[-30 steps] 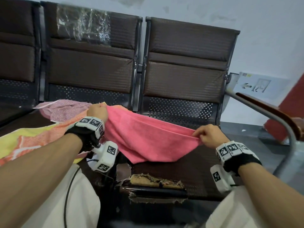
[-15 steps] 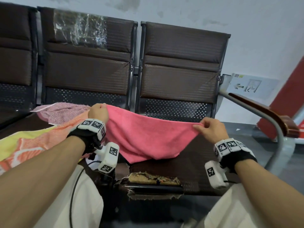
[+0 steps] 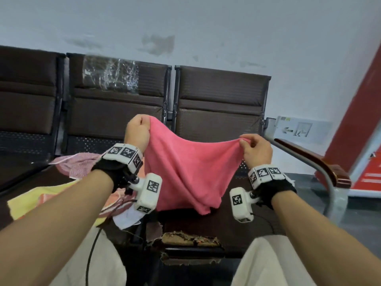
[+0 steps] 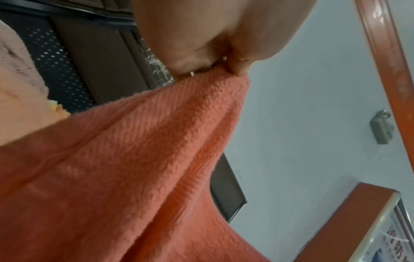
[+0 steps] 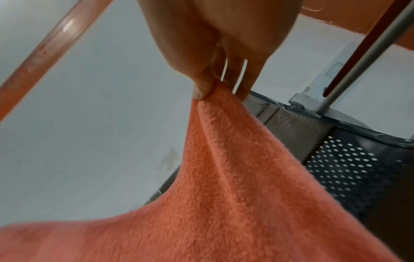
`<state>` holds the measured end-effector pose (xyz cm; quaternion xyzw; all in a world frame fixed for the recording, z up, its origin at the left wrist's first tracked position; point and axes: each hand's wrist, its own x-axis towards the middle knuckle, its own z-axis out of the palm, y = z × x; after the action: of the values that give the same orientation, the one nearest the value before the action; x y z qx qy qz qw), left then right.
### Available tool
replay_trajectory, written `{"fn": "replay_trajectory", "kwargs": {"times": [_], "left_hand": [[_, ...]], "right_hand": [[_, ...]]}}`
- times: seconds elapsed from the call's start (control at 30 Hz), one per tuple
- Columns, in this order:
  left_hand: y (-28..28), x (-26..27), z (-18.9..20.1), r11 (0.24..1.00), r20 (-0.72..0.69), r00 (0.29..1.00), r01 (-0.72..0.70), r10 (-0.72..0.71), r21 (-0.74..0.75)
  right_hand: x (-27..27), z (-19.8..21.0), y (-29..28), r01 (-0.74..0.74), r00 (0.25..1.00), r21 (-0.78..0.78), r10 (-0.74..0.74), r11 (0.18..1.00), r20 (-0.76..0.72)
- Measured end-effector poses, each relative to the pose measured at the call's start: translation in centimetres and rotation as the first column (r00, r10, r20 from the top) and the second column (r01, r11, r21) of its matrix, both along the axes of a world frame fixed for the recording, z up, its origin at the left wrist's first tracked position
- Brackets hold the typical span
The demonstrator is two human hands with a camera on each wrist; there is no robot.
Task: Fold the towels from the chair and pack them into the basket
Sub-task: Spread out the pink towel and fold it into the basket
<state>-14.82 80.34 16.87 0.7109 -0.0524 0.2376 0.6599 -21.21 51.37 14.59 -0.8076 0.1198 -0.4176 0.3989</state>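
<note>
Towel (image 3: 191,172) hung above chair seat (image 3: 206,223), corners pinched by left hand (image 3: 137,131) and right hand (image 3: 255,149), likely spreading it flat for folding.

Left hand fingertips: the left hand (image 3: 137,131) is seen from the back in the head view, its fingertips buried in the pink towel (image 3: 189,170).
Left wrist view: the towel (image 4: 125,177) runs off the left and bottom edges; the hand (image 4: 215,35) is cut by the top edge.
Right wrist view: the right hand (image 5: 224,35) is cut off at the top; the towel (image 5: 224,203) is cut off below.
Seat under towel: the chair (image 3: 206,226) seat is partly covered.
Patterned towels (image 3: 47,199): overlapped by the left forearm.
Wall sign (image 3: 296,129): its print is too small to read.
Basket: out of frame.
</note>
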Motion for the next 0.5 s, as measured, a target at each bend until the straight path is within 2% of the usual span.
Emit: {"fn": "replay_trajectory", "kwargs": {"times": [0.17,0.23,0.33,0.5], "left_hand": [[2.5,0.0,5.4,0.958,0.111,0.959,-0.270,0.259,0.097],[3.3,0.3,6.2,0.942,0.143,0.947,-0.307,0.288,0.138],[3.4,0.7,5.5,0.933,0.137,0.950,-0.303,0.280,0.192],[2.6,2.1,0.6,0.931,0.048,0.964,-0.266,0.263,0.251]], "right_hand": [[-0.9,6.3,-1.5,0.050,0.983,0.107,-0.067,0.993,0.169],[-1.1,7.7,-2.1,0.059,0.976,0.112,-0.081,0.992,0.202],[-1.0,7.6,-2.6,0.093,0.980,0.118,-0.112,0.989,0.166],[0.7,3.6,-3.3,0.152,0.988,0.188,-0.154,0.970,-0.003]]}}
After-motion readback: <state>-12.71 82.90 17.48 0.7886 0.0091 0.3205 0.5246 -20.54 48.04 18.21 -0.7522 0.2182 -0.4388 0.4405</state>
